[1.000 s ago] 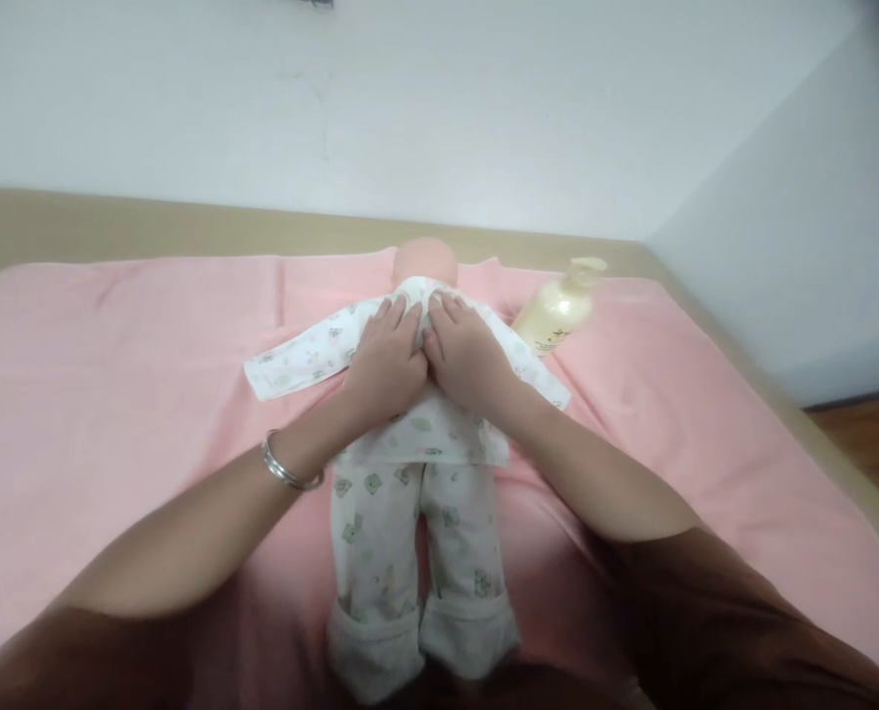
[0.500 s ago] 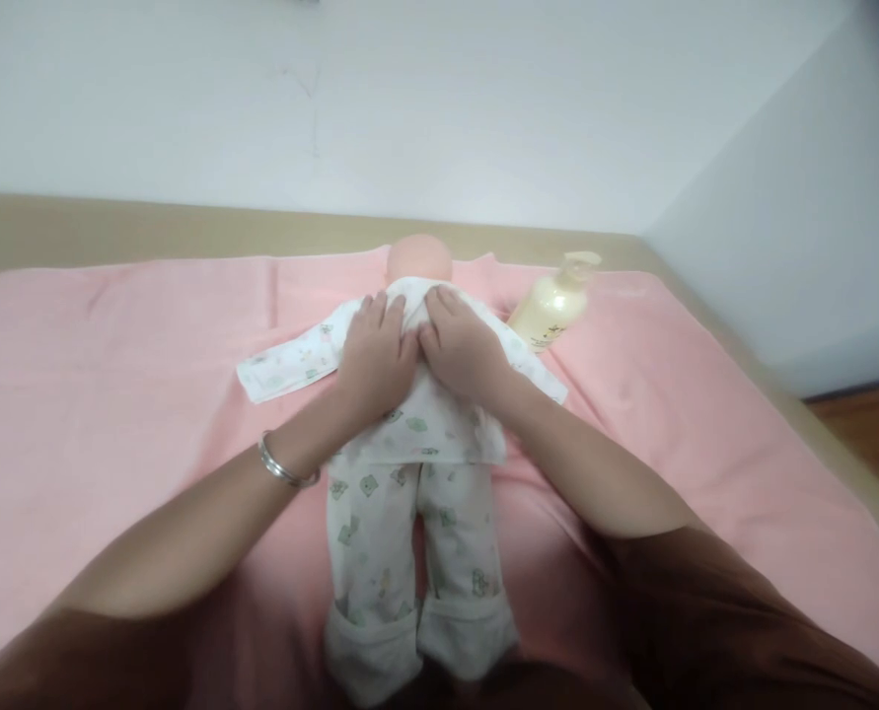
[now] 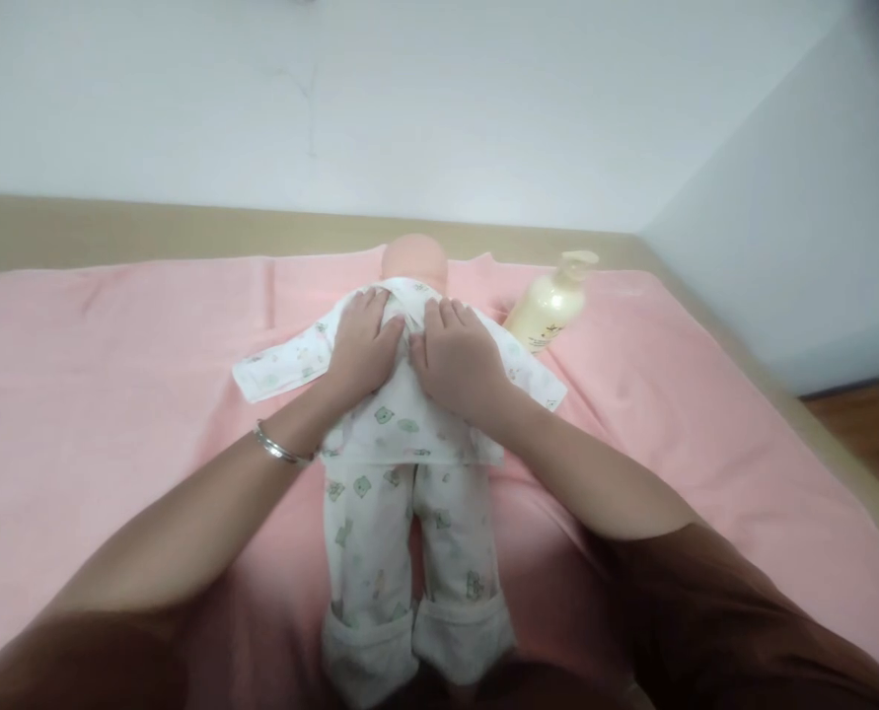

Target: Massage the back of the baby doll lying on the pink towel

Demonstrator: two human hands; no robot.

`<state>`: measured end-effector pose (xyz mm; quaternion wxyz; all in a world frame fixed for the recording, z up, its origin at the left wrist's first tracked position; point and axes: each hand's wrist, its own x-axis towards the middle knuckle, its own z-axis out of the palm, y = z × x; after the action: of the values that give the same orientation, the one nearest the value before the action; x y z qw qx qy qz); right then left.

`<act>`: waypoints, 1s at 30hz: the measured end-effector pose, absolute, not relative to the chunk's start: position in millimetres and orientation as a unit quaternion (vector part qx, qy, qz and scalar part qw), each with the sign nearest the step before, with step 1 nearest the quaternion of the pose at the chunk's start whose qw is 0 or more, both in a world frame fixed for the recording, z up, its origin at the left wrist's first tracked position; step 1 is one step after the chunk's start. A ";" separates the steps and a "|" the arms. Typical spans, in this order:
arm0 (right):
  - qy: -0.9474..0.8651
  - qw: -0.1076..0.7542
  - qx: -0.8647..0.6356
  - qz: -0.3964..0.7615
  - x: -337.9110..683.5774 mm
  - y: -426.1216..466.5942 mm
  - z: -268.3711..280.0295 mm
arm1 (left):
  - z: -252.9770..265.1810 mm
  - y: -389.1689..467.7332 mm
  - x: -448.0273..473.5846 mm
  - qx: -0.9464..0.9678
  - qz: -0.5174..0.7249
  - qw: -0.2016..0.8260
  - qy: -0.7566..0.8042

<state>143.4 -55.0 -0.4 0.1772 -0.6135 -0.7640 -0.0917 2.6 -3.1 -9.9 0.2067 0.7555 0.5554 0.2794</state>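
Observation:
A baby doll (image 3: pixel 409 424) lies stretched out on a pink cloth, dressed in a white printed top and matching trousers with turned-up cuffs. Its bald head (image 3: pixel 413 260) points away from me, and no face shows. My left hand (image 3: pixel 366 345) rests flat on the left of the doll's upper body, fingers extended. On the right side of the upper body lies my right hand (image 3: pixel 457 355), also flat, with its thumb towards the left one. A small gap separates the two thumbs. Neither hand grips anything; the top's fabric is slightly creased between them.
A pale yellow pump bottle (image 3: pixel 549 306) leans beside the doll's right-hand sleeve. The pink cloth (image 3: pixel 113 394) covers a tan surface (image 3: pixel 150 229) that meets a white wall (image 3: pixel 446 108). Brown wooden floor (image 3: pixel 868 424) shows at the far right.
My hands have slid apart on the doll's upper body, the left one outward to the left and the right one slightly outward. The doll and bottle stay in place.

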 end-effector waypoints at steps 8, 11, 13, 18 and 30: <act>-0.768 0.194 -0.610 -0.038 151.8 -38.3 -1.7 | -13.8 -7.8 3.7 0.754 0.300 0.185 0.555; -0.765 0.197 -0.613 0.005 159.6 -25.2 -2.8 | -16.1 -7.4 2.6 0.748 0.303 0.191 0.558; -0.761 0.196 -0.618 0.019 162.5 -20.7 -4.1 | -16.7 -7.6 2.5 0.751 0.301 0.186 0.558; -0.759 0.218 -0.614 0.014 162.6 -21.4 -6.9 | -13.5 -10.0 4.4 0.753 0.280 0.182 0.567; -0.761 0.223 -0.609 0.027 164.3 -20.5 -5.9 | -7.7 -32.9 11.9 0.770 0.282 0.165 0.549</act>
<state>164.3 -20.5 -5.9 0.2229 -0.6092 -0.7606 0.0268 11.9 -32.9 -7.7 0.1648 0.7696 0.5487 0.2819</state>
